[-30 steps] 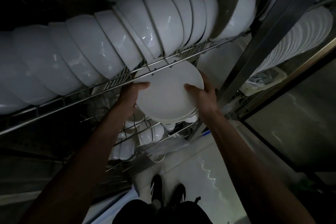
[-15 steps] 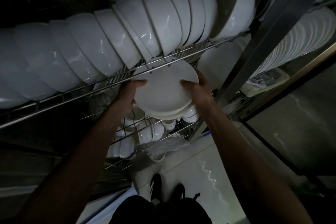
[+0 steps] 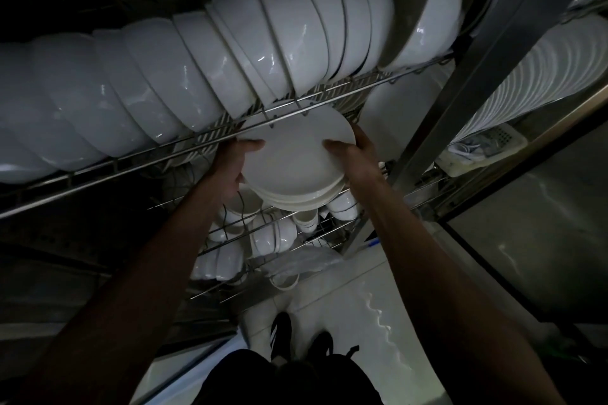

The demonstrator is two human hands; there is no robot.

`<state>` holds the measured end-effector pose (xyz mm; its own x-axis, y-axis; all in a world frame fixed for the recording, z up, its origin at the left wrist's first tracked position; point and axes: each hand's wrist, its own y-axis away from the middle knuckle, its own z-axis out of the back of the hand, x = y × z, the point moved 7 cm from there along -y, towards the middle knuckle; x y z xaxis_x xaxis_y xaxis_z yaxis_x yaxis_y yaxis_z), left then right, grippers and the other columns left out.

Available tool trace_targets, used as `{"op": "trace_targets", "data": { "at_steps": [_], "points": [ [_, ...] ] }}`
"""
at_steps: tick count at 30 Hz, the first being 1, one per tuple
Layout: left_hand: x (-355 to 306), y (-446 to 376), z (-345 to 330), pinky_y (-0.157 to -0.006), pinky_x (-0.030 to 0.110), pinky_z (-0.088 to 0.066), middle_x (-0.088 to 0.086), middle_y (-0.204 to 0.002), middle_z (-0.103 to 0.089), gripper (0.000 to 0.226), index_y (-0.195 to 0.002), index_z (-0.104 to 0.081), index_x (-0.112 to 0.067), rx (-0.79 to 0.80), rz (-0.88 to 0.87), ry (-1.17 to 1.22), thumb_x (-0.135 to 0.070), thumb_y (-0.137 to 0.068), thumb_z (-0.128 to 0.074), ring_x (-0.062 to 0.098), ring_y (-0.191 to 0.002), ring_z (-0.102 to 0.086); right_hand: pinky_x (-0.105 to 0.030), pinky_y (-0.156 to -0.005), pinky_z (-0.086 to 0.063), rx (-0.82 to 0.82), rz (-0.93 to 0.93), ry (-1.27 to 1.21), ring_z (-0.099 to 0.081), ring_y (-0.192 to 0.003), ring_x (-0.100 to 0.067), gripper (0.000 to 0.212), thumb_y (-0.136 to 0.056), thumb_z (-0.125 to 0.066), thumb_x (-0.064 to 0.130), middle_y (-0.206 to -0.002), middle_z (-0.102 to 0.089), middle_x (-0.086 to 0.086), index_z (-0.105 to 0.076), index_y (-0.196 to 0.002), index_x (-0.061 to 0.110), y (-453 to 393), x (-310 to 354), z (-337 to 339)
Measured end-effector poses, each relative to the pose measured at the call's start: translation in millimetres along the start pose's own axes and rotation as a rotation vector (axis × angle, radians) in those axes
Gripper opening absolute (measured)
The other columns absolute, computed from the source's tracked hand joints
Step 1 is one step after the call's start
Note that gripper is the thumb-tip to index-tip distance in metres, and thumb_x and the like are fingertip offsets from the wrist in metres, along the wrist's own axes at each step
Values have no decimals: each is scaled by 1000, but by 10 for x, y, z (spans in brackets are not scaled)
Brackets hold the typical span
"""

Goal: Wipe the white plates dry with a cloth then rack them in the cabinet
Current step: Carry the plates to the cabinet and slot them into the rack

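Risks clipping the stack of white plates (image 3: 296, 161), gripped at opposite rims by left hand (image 3: 230, 168) and right hand (image 3: 357, 158) with thumbs curled over the top, on the wire shelf (image 3: 184, 149) of bowls (image 3: 197, 76) just above.

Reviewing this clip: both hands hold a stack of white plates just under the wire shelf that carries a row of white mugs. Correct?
Not quite. The head view shows the wire shelf carrying a row of white bowls, not mugs. Otherwise right: left hand and right hand hold the stack of white plates just beneath it.
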<state>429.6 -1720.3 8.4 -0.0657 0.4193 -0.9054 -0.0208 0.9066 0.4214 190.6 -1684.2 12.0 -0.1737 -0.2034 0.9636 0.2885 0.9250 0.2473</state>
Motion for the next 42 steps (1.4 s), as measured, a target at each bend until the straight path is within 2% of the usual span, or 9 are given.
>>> {"op": "trace_targets", "data": {
  "at_steps": [3,12,15,19,25,28,33,37,42],
  "points": [
    [20,-17,7,-83,43,-48,0,-91,-71,8,-89,-67,-20,-5,8,0,-13,-86,-69,26,-90,-65,-52,-92,-57,4,-1,-9,-67,-106,-28,53,-79,-74,8,-117,-72,-4,-65,-129,23,-15,-14,0],
    [56,-25,27,-84,43,-51,-2,-96,-72,15,-97,-68,-24,35,-5,13,-13,-88,-69,22,-86,-67,-48,-91,-56,14,-103,2,-66,-107,-27,63,-61,-80,28,-118,-72,-1,-68,-123,32,5,-49,0],
    [68,-14,56,-84,48,-50,-2,-97,-73,18,-98,-69,-25,16,-1,4,-19,-82,-75,24,-88,-67,-39,-78,-55,45,-201,5,-68,-103,-26,67,-58,-80,33,-114,-73,-2,-67,-124,28,-3,-96,12],
    [69,-15,53,-86,48,-51,0,-101,-74,40,-98,-69,-23,14,27,9,-31,-60,-77,26,-94,-68,-37,-74,-56,56,-284,0,-70,-102,-28,67,-55,-81,38,-110,-75,-2,-70,-120,23,-15,-162,-1],
    [116,-36,43,-94,55,-51,6,-116,-72,31,-113,-69,-21,32,39,21,-22,-83,-74,28,-102,-68,-32,-70,-55,107,-319,-67,-71,-98,-26,41,-76,-76,29,-110,-75,-6,-69,-115,21,-7,-150,-11],
    [164,-46,52,-98,54,-51,8,-119,-73,55,-124,-68,-19,43,44,31,-26,-70,-79,31,-109,-68,-34,-73,-54,84,-335,-68,-70,-104,-30,58,-67,-77,31,-109,-76,-6,-68,-123,16,-25,-195,-25],
    [185,-100,50,-98,50,-51,11,-120,-72,42,-124,-68,-14,23,76,21,-18,-83,-75,34,-114,-66,-37,-75,-55,66,-344,-87,-70,-102,-30,64,-61,-77,32,-110,-75,-6,-68,-123,16,-79,-206,-30],
    [195,-107,52,-86,40,-56,7,-114,-73,46,-128,-66,-14,15,95,28,-18,-83,-75,28,-102,-70,-38,-77,-56,57,-329,-89,-70,-103,-30,68,-57,-78,33,-111,-75,-6,-68,-123,17,-81,-196,-32],
    [205,-94,43,-100,51,-51,10,-120,-72,65,-123,-68,-15,52,128,38,-31,-61,-79,32,-111,-67,-41,-85,-56,100,-337,-105,-69,-105,-32,67,-61,-74,30,-113,-75,-10,-67,-125,12,-59,-180,-66]
  ]
}}
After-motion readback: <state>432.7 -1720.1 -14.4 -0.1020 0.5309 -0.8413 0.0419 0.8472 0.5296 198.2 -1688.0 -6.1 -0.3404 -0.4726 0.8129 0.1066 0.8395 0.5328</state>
